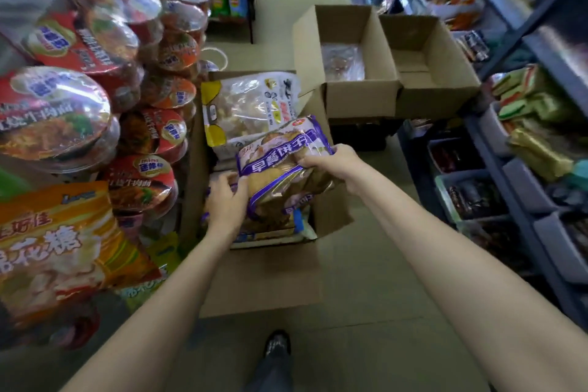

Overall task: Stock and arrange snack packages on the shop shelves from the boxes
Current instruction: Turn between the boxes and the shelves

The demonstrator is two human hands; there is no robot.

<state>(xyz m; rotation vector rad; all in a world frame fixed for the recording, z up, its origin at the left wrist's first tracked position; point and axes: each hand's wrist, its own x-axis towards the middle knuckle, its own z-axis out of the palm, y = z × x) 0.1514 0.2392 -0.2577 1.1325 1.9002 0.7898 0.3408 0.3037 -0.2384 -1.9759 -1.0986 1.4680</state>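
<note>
An open cardboard box [261, 277] stands on the aisle floor in front of me, filled with snack bags. A purple-and-white biscuit bag [280, 165] is lifted and tilted above the box. My right hand [334, 162] grips its right edge. My left hand [227, 197] holds its left edge, fingers curled over the plastic. Under it lie more purple bags [273, 226]. A clear bag with yellow corners [248, 111] lies at the far end of the box.
Stacked red instant-noodle bowls [54, 111] and an orange marshmallow bag [63, 251] fill the left shelf. Two open cardboard boxes [359, 99] [436, 95] stand further down the aisle. Shelves with snack bins [534, 143] line the right. My shoe [276, 344] is below.
</note>
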